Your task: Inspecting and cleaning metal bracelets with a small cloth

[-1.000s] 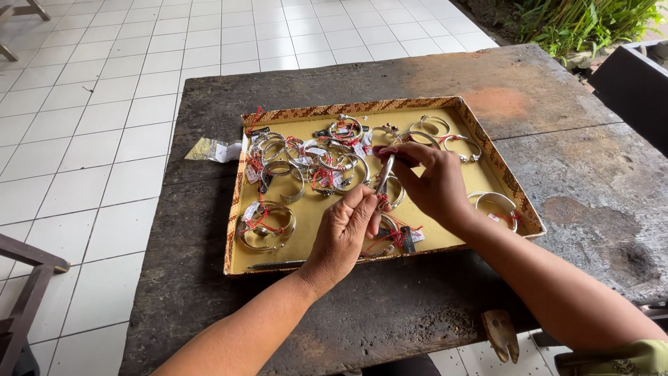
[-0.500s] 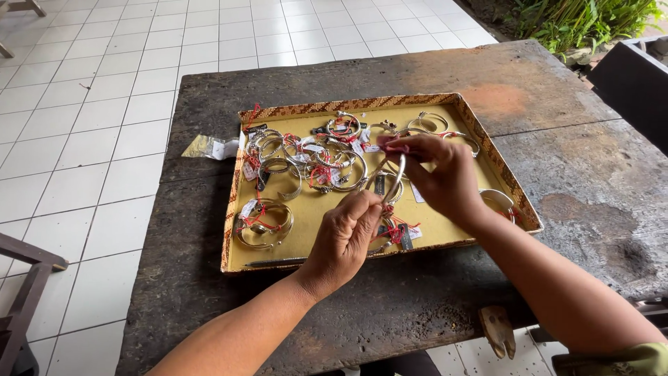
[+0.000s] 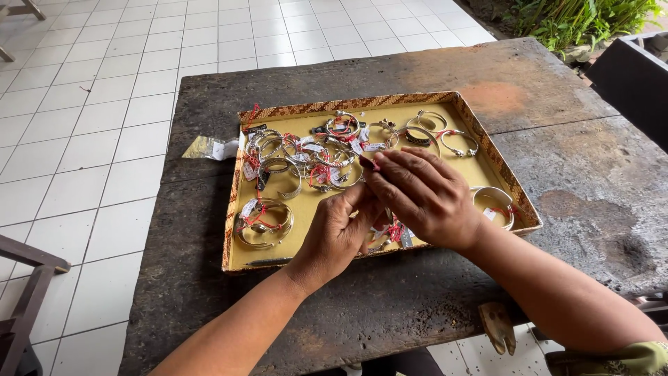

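My left hand point(image 3: 339, 233) and my right hand point(image 3: 426, 198) are pressed together over the front middle of a shallow tray point(image 3: 362, 103) with a yellow floor and a woven patterned rim. Between them is a silver bangle, almost wholly hidden under my right palm. A bit of red string shows at my right fingertips. Several silver bangles point(image 3: 327, 163) with red strings and small tags lie heaped at the tray's back left. A wide bangle point(image 3: 264, 223) lies front left, and another point(image 3: 495, 198) lies by my right wrist.
The tray rests on a dark, worn wooden table point(image 3: 557, 174). A small clear packet point(image 3: 212, 148) lies left of the tray. A thin dark stick point(image 3: 268, 262) lies along the tray's front wall. A dark chair point(image 3: 630, 76) stands right; white tiled floor lies left.
The bangle was held up in plain sight between both hands. My right hand has now turned palm down over it, and both hands have dropped closer to the tray.
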